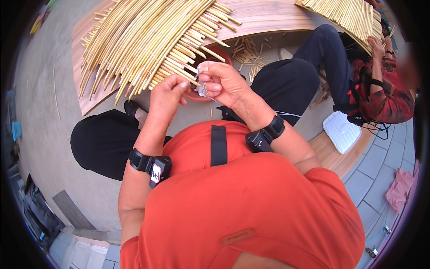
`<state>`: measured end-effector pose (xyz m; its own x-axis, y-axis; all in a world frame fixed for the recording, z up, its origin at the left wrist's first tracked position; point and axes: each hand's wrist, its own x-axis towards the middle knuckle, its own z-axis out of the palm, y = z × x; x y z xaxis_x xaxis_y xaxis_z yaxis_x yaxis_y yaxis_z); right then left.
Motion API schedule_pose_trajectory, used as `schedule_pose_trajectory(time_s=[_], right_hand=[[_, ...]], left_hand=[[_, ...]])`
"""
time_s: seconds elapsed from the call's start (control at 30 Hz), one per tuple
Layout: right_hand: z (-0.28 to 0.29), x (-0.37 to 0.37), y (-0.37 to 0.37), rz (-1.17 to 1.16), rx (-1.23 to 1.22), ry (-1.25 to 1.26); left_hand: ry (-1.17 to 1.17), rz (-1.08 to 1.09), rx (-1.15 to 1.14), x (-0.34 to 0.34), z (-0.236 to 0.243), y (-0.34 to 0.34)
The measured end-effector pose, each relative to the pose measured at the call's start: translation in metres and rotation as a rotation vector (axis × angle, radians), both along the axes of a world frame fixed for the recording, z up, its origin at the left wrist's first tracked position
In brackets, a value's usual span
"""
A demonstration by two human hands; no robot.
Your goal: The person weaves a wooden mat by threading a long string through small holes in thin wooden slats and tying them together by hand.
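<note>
A mat of peeled sticks (139, 42), tied side by side with thread, lies on the wooden table ahead of me. My left hand (168, 96) is just below the mat's near right corner, thumb and fingers pinched together; what they hold, if anything, is hidden. Close to its right, my right hand (224, 83) is closed on white string (200, 91), part of which bunches pale below the fingers. The string trails from this hand toward my right thigh. The nearest stick ends come up between both hands.
A reddish tub (218, 50) stands under the mat's right side. Cut stick pieces (248, 54) litter the floor beyond it. At right, another person (380, 89) works at a second stick mat (345, 18). A white plastic lid-like tray (341, 131) lies near them.
</note>
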<state>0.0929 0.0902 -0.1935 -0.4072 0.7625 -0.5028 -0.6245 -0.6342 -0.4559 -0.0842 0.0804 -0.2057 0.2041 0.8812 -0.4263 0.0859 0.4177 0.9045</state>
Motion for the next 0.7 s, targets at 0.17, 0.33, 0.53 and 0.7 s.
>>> schedule_pose_trajectory(time_s=[0.17, 0.33, 0.53, 0.7], right_hand=[[-0.006, 0.001, 0.000, -0.007, 0.188, -0.304], [-0.008, -0.011, 0.001, 0.060, 0.678, -0.827], [-0.011, -0.008, 0.006, 0.042, 0.468, -0.596], [-0.018, -0.009, 0.015, 0.223, 0.460, -0.679]], left_hand=[[0.327, 0.088, 0.489, -0.007, 0.004, 0.008], [-0.145, 0.029, 0.047, 0.008, 0.009, 0.005], [-0.232, 0.085, -0.138, -0.002, -0.007, 0.013], [-0.217, 0.073, -0.130, -0.008, -0.017, 0.019]])
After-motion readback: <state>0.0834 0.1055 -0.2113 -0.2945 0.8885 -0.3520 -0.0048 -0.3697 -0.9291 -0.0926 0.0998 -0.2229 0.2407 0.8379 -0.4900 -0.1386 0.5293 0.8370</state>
